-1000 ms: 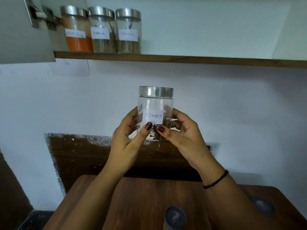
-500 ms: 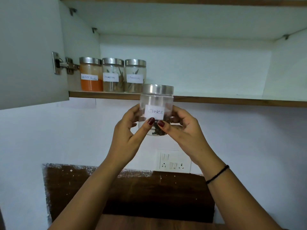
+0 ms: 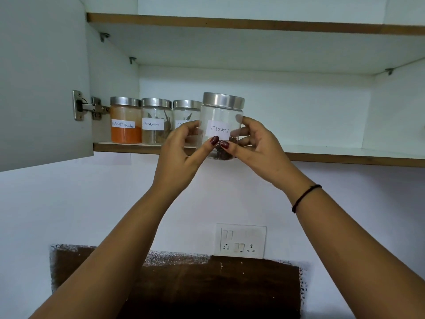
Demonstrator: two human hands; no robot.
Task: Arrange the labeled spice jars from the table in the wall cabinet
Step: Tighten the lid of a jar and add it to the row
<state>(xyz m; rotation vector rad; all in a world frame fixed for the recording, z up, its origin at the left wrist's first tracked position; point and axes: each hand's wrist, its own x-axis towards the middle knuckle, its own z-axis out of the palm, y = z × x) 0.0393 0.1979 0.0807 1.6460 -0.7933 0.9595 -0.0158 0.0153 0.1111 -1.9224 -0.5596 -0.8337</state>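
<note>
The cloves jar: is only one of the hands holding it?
No, the left hand and the right hand both grip the cloves jar.

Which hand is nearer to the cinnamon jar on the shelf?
Left. The left hand grips the cloves jar just right of the cinnamon jar; the right hand is on the cloves jar's far side.

Clear steel-lidded glass jar labelled "Cloves" (image 3: 221,116), upright, held off the front edge of white wall-cabinet shelf (image 3: 333,157). At shelf's left end, close row: orange chilli-powder jar (image 3: 126,132), cinnamon jar (image 3: 156,134), third jar (image 3: 186,111) half hidden.
</note>
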